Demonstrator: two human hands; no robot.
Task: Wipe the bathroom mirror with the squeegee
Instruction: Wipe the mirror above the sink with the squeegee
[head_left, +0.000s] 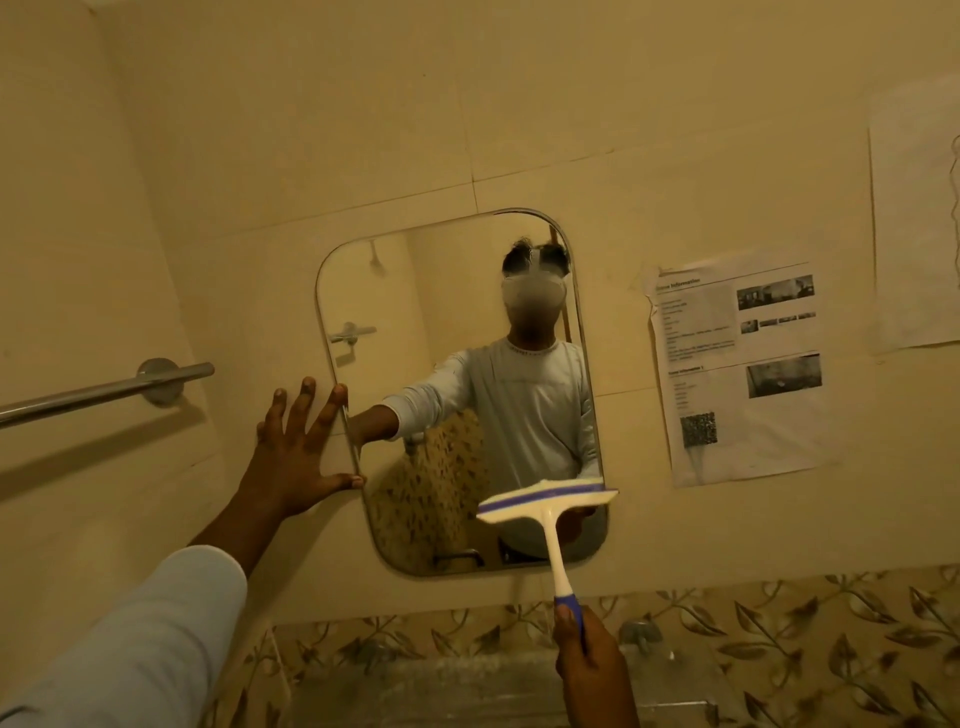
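Squeegee (548, 500) blade lies low on the mirror (447, 332), right hand (592, 670) gripping its handle; left hand (296, 441), fingers wide, braces the mirror's left edge (probably stroke's end). Next: lift, restart higher.

Left hand (296, 447) splayed, right hand (589, 660) fisted

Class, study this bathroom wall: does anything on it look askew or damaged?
Yes. The printed sheet taped right of the mirror has a crumpled, curling upper-left corner and hangs slightly tilted. The mirror, towel bar and squeegee show no visible damage.
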